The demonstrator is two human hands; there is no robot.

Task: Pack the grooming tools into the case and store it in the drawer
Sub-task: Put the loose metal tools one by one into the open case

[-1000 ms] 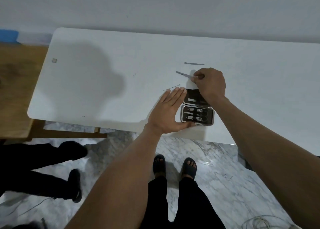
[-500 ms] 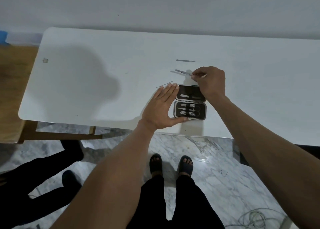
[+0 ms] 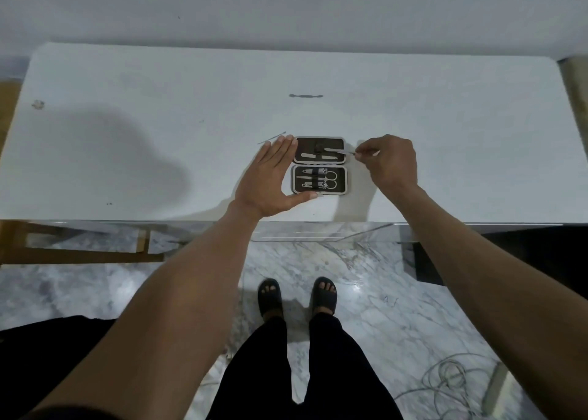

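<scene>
A small black grooming case [image 3: 340,170] lies open flat on the white table [image 3: 159,101], near its front edge. Scissors, clippers and other small tools sit in its near half, two more in the far half. My left hand [image 3: 270,178] lies flat against the case's left side, fingers straight, thumb along the front edge. My right hand [image 3: 386,160] pinches a thin metal tool [image 3: 339,151] by its end, its tip over the far half. A thin pick [image 3: 271,137] lies just beyond my left fingertips. Another metal tool [image 3: 306,95] lies farther back.
A wall runs behind the table. A wooden bench [image 3: 79,251] stands at the left, partly under the table. The floor is marble; loose cable [image 3: 451,378] lies at the lower right. My feet in black sandals [image 3: 297,295] stand before the table. A dark shape sits at the lower left.
My right hand lifted the thin tool off the table behind the case and carried it to the right side, tip now over the far half. The left hand stayed against the case.
</scene>
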